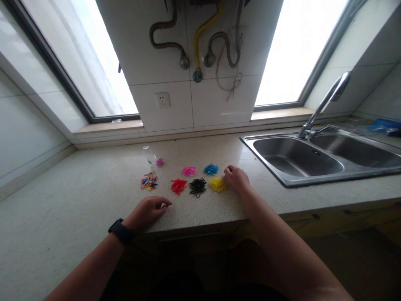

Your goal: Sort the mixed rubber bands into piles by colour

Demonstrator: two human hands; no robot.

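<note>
Right hand (237, 176) is resting, fingers bent, just beside the yellow pile (218, 184); left hand (153, 210) is resting near the front edge of the counter (103, 179), thumb and finger curving together; I cannot tell whether either is gripping anything. Red pile (178, 186), black pile (197, 187), pink pile (189, 171) and blue pile (211, 169) are lying leftward of the yellow, mixed-colour pile (149, 181) leftmost, clear bottle (149, 155) behind it.

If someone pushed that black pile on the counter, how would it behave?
The black pile would probably spread rather than slide as one lump, since it looks like many small, thin pieces. They're likely light, being so slender. A few might drag neighbours along, as they overlap in a tangle.
</note>
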